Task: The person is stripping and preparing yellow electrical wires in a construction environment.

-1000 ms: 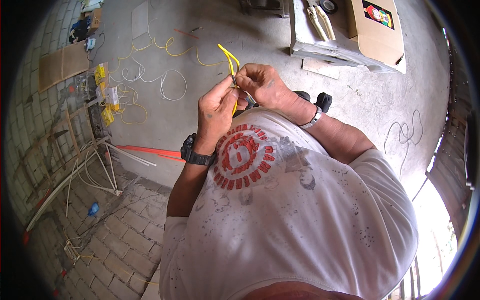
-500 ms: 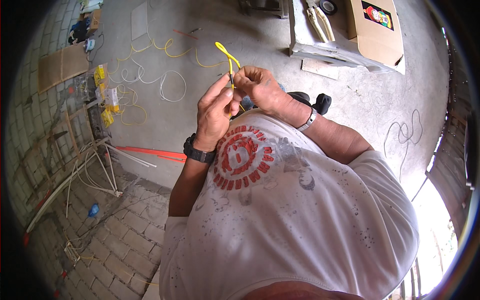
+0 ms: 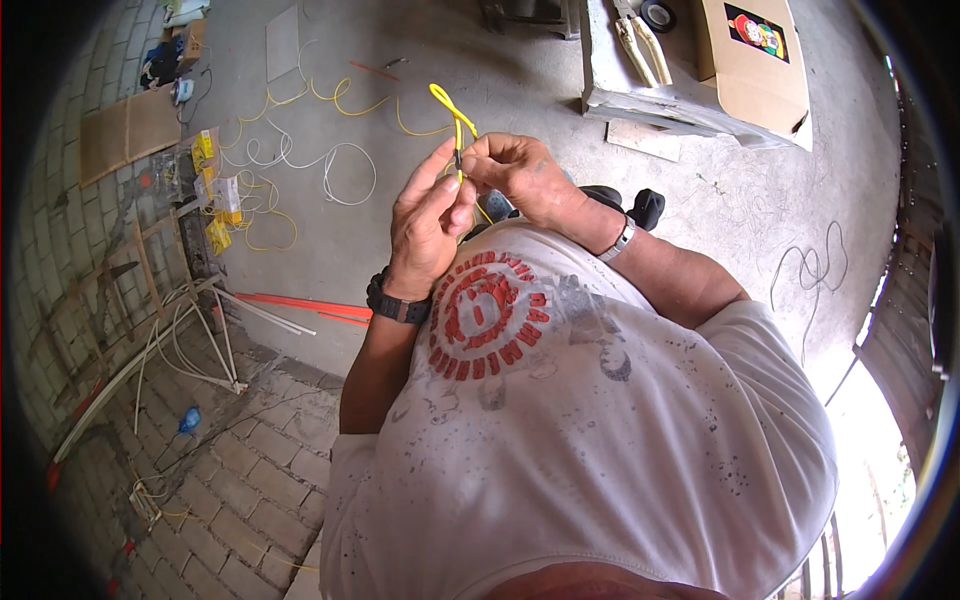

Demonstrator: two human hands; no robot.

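A yellow wire (image 3: 459,131) is doubled into a narrow loop that stands up above my hands. A short black band, which looks like electrical tape (image 3: 458,160), is wrapped on it below the loop. My left hand (image 3: 424,222) is closed, thumb and fingers pinching the yellow wire just below the band. Close beside it, my right hand (image 3: 530,182) is closed too, its fingertips at the wire next to the black band. Exactly what the right fingertips grip is partly hidden. More yellow wire hangs below the hands.
At upper right, a pale table (image 3: 650,100) bears pliers (image 3: 643,52), a black tape roll (image 3: 658,15) and a cardboard box (image 3: 760,85). Yellow wire (image 3: 342,108) and white wire (image 3: 348,175) lie curled on the floor. Orange-red tubes (image 3: 310,307) lie at left.
The right fingertips have shifted slightly left and down beside the black band. The wire loop stays upright, and the left hand keeps its pinch.
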